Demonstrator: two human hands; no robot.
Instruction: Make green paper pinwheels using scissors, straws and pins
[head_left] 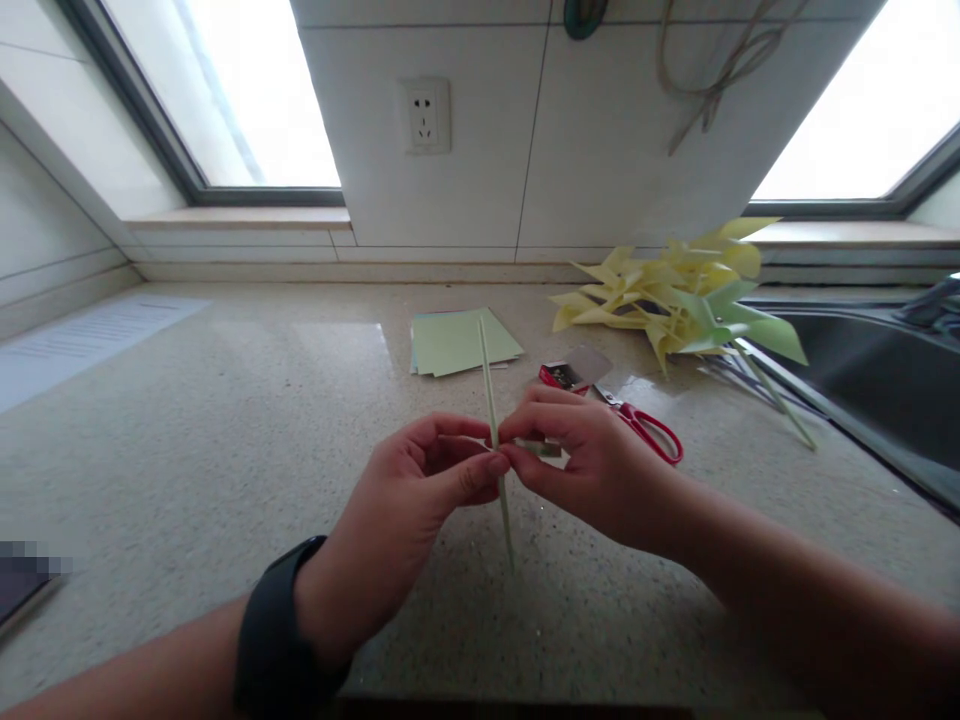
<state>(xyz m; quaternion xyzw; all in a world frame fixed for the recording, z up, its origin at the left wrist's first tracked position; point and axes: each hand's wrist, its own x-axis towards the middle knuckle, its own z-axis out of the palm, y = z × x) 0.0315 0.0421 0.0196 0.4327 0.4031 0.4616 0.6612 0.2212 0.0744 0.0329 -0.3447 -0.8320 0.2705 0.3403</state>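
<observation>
A piece of pale green paper (488, 385) stands nearly upright between my hands, seen almost edge-on as a thin strip. My left hand (420, 490) pinches it near the middle between thumb and fingers, with a dark band around the wrist. From the other side, my right hand (577, 455) closes thumb and index finger at the same spot. A short pale green piece (549, 449) shows under the right fingers; whether it joins the paper I cannot tell. Just beyond the right hand lie red-handled scissors (656, 432) and a small red-edged packet (574, 370).
A stack of light green paper squares (457, 345) lies farther back on the speckled counter (247, 430). Several yellow paper pinwheels (637, 290) and a green pinwheel (739, 320) sit by the sink (862, 370). Printed sheets (82, 340) are at left; a dark object (26, 585) is near the left edge.
</observation>
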